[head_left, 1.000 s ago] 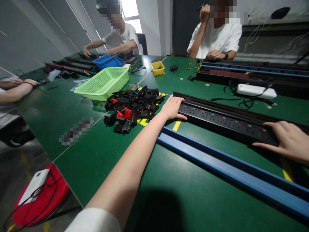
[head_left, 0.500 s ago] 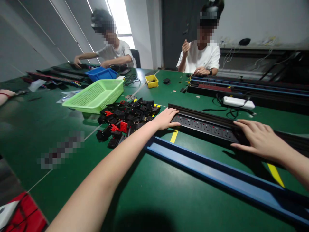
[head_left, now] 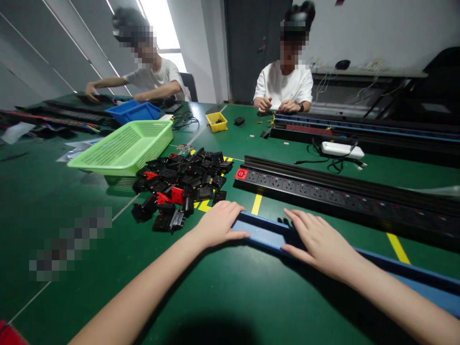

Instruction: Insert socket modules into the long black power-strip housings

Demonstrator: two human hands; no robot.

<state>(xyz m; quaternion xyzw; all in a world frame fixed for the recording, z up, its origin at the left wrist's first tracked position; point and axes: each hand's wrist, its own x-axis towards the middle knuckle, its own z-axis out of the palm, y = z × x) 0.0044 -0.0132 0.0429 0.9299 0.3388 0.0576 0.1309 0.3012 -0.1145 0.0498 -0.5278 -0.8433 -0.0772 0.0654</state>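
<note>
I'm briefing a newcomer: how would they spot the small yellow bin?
On the green table, find the light green basket. To its right sits the small yellow bin, with small parts inside. Its colour and smaller size set it apart from the blue bin behind the basket.

Single head-worn view, set above the near side of the green desk (head_left: 230, 297), facing forward and down, wearer's forearms close at lower frame, two seated people farther off at top.

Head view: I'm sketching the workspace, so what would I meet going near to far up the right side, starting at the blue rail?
Blue rail, black socket strip, white power strip, long black housing, pale table by the wall.
</note>
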